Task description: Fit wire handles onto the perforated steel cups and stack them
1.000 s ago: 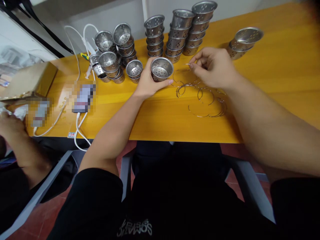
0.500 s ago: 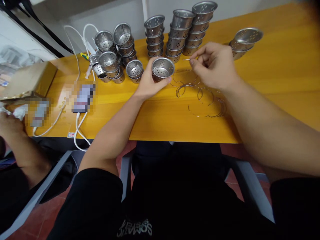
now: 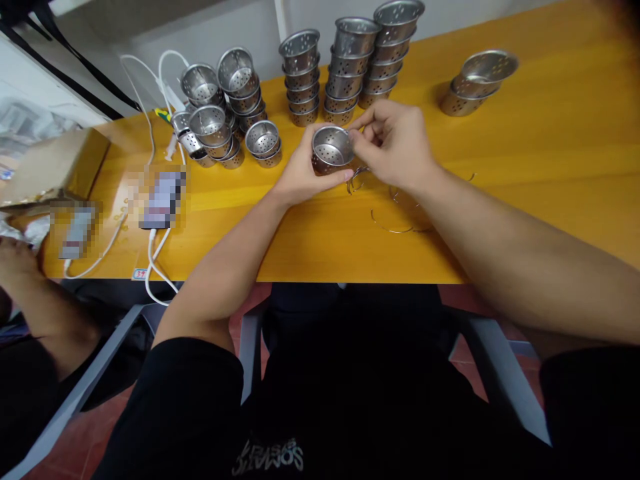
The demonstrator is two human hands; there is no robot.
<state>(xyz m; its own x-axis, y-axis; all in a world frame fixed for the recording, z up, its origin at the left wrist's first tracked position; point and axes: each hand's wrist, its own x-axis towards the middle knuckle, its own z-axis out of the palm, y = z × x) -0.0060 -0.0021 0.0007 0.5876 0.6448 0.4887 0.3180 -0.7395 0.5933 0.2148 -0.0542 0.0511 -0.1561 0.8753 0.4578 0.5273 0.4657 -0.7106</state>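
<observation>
My left hand (image 3: 296,175) is wrapped round a small perforated metal cup (image 3: 332,148), its mouth tilted up toward me. My right hand (image 3: 397,143) is closed in a pinch at the cup's right rim. The thin wire seen in that pinch a moment ago is mostly hidden by the fingers now. Under and beside my right hand, several thin curved wires (image 3: 393,231) lie loose on the table, partly covered by the hand and forearm.
Tall stacks of perforated cups (image 3: 345,67) stand along the back, with shorter stacks (image 3: 210,127) to the left. Two nested cups (image 3: 473,87) are at the right. Phones with white cables, a cardboard box (image 3: 60,163) and another person's hand (image 3: 17,257) are on the left.
My right hand has moved left with the thin wire, from beside the cup to its rim. The cup in my left hand has shifted slightly right and down.
</observation>
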